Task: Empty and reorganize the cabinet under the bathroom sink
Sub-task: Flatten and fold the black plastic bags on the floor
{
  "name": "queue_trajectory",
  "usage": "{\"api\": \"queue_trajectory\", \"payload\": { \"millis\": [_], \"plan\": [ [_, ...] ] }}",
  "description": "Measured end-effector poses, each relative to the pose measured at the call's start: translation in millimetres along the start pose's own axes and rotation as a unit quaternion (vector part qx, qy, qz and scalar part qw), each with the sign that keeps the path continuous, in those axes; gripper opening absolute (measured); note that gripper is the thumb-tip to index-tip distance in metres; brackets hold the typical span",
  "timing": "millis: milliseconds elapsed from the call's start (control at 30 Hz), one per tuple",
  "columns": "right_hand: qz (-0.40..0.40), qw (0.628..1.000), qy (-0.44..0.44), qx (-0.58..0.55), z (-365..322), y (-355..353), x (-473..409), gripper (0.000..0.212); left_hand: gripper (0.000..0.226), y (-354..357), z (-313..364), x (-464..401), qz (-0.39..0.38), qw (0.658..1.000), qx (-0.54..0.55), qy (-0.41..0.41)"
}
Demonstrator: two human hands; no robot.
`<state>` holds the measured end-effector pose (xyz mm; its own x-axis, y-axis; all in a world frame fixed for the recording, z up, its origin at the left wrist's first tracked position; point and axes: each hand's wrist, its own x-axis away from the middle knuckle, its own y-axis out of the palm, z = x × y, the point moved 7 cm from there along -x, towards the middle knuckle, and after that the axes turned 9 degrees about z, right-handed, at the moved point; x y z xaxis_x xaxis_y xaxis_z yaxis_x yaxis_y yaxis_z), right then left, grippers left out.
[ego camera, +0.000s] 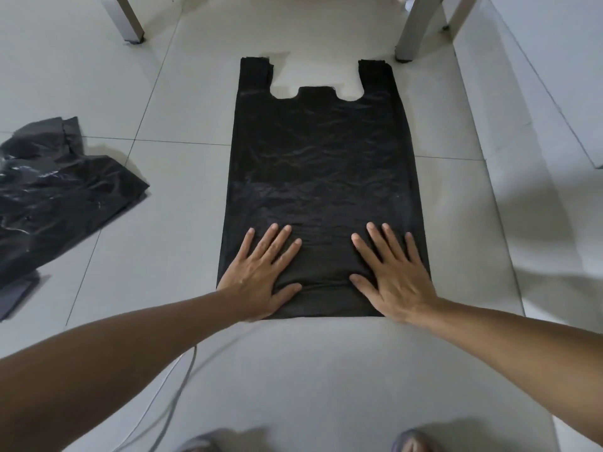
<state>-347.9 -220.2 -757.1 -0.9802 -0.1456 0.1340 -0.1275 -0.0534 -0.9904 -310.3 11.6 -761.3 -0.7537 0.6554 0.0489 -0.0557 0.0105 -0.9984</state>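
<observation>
A black plastic carrier bag [321, 171] lies spread flat on the pale tiled floor, its two handles pointing away from me. My left hand [261, 275] presses palm down on the bag's near left corner, fingers spread. My right hand [393, 275] lies flat on the near right part, fingers apart as well. Neither hand grips anything. The bag's bottom edge runs between my wrists.
A crumpled heap of black plastic bags [55, 197] lies on the floor at the left. Two grey metal legs [130, 21] [414, 31] stand beyond the flat bag. A thin grey cable [182, 383] runs across the floor near me. My feet [411, 442] show at the bottom.
</observation>
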Motion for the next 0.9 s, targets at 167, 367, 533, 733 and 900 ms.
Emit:
{"api": "queue_trajectory", "payload": {
  "millis": [167,367,533,733,900],
  "plan": [
    [-0.019,0.999,0.046,0.009,38,1,15,0.079,0.080,-3,-20,10,0.005,1.000,-0.002,-0.026],
    [0.108,0.935,0.261,-0.215,59,-30,11,0.066,0.073,-25,-58,28,0.099,0.878,0.237,-0.404],
    [0.075,0.842,0.399,-0.355,74,-32,-5,0.045,0.061,-42,-68,5,0.092,0.773,0.372,-0.505],
    [0.031,0.910,0.329,-0.249,66,-49,-2,0.056,0.069,-51,-65,7,0.037,0.814,0.290,-0.501],
    [-0.027,0.991,0.109,-0.074,36,-56,10,0.078,0.079,-47,-53,15,0.013,0.831,0.346,-0.436]
  ]
}}
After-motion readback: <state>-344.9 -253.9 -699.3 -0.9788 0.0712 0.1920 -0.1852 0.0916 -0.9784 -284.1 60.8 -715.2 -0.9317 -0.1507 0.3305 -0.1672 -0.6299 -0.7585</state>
